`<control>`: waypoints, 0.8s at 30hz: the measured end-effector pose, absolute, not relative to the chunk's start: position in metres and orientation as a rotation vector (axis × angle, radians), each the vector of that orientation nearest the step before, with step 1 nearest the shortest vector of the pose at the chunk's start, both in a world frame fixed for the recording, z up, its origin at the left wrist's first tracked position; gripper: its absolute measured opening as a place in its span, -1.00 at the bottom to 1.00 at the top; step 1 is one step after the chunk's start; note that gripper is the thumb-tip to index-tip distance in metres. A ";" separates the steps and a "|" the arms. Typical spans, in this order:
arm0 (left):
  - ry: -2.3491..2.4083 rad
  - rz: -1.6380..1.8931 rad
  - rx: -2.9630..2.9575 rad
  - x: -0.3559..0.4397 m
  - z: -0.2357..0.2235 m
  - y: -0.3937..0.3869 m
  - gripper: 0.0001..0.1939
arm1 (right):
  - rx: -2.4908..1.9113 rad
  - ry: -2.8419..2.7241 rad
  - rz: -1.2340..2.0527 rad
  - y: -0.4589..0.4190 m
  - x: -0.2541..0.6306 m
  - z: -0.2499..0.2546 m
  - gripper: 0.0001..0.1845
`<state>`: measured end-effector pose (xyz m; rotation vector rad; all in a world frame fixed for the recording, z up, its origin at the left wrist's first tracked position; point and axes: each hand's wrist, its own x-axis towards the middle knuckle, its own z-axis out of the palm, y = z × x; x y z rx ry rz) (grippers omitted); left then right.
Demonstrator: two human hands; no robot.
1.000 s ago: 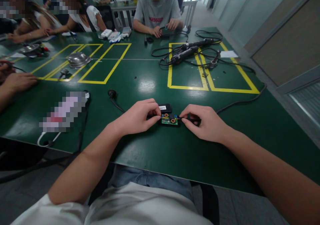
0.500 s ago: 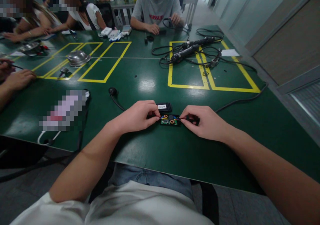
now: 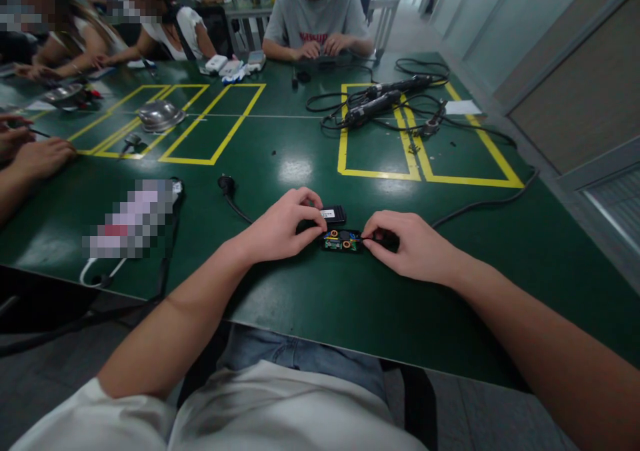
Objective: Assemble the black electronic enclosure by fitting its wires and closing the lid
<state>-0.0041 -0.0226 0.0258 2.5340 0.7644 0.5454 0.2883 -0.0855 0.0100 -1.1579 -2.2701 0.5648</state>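
A small green circuit board with copper coils [image 3: 341,240] lies in a black shell on the green table [image 3: 310,291]. My left hand [image 3: 283,226] pinches its left end with curled fingers. At the board's right end my right hand [image 3: 407,244] is closed, fingertips pinched on the black cable there. A black cover with a white label [image 3: 333,214] lies just behind the board, touching my left fingers.
A black cable with a plug [image 3: 226,185] runs left of my hands. A blurred pack with a white cord [image 3: 131,217] lies at left. Electric screwdrivers and cables [image 3: 380,101] sit in yellow-marked boxes further back. Other people's hands [image 3: 35,157] work around the table.
The circuit board has settled down into its black shell. My left hand has shifted slightly up and right, onto the black cover's edge. My right hand barely moved.
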 end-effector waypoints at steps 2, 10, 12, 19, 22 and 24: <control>0.835 0.576 2.543 -0.001 0.020 -0.020 -0.68 | -1.167 -2.259 0.572 -0.085 0.288 0.009 -0.96; 0.943 0.585 2.524 0.001 0.013 -0.013 -0.72 | -1.218 -2.196 0.696 -0.084 0.286 0.010 -0.80; 0.842 0.658 2.493 0.000 0.017 -0.018 -0.70 | -1.223 -2.172 0.732 -0.085 0.286 0.010 -0.73; 0.567 0.442 2.514 0.005 0.024 -0.034 -0.65 | -1.214 -2.160 0.742 -0.086 0.285 0.006 -0.65; 0.578 0.406 2.491 0.007 0.022 -0.034 -0.65 | -1.228 -2.168 0.618 -0.087 0.288 -0.003 -0.69; 0.580 0.418 2.461 0.009 0.021 -0.032 -0.65 | -1.244 -2.197 0.595 -0.087 0.290 -0.010 -0.71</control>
